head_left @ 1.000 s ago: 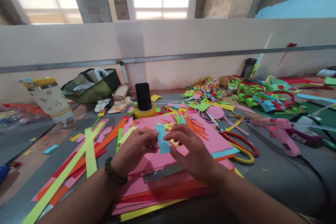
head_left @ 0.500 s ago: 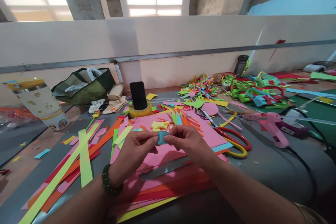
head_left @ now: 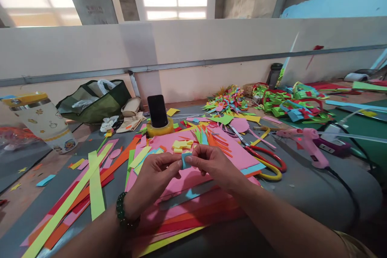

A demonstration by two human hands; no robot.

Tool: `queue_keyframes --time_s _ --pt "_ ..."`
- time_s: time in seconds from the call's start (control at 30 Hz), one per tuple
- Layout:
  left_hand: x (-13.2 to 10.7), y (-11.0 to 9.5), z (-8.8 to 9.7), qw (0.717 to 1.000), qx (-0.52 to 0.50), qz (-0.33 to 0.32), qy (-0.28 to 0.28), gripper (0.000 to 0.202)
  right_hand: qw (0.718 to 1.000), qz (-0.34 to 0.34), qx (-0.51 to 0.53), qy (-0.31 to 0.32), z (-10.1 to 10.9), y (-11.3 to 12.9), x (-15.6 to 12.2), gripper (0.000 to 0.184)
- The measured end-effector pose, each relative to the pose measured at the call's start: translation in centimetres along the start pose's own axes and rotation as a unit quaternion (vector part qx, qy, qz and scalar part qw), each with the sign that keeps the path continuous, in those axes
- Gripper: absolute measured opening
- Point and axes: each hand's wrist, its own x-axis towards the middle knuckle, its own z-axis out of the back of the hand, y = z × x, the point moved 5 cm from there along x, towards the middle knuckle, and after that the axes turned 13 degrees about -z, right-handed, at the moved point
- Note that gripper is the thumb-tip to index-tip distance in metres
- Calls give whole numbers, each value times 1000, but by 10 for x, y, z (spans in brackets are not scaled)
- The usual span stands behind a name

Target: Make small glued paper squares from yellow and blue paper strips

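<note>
Between my two hands is a small piece of blue paper [head_left: 185,160], held above a stack of pink paper sheets [head_left: 172,187]. My left hand [head_left: 160,171] pinches its left side, thumb and forefinger together. On the other side, my right hand [head_left: 210,164] grips it with thumb and forefinger too. Just behind the fingers lie small yellow paper pieces [head_left: 182,144] and thin orange strips [head_left: 215,137]. A clear ruler-like strip [head_left: 189,195] rests on the sheets below my hands.
Scissors [head_left: 267,163] with red and yellow handles lie to the right, near a pink glue gun [head_left: 305,143]. A phone [head_left: 157,111] leans upright on a tape roll [head_left: 160,129]. Long paper strips [head_left: 96,185] spread leftward, beyond them a tumbler [head_left: 45,123].
The blue paper has turned slightly between my fingers and shows a narrower face. Both hands keep hold of it; the whole view has shifted a little.
</note>
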Motion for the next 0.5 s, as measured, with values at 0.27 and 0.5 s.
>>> queue_keyframes --time_s 0.27,0.5 --pt "0 3 1 999 0 35 -11 21 997 69 -46 -2 -5 6 -1 35" --pt "7 20 42 987 -45 88 -128 24 950 158 -237 126 -16 -1 -51 26"
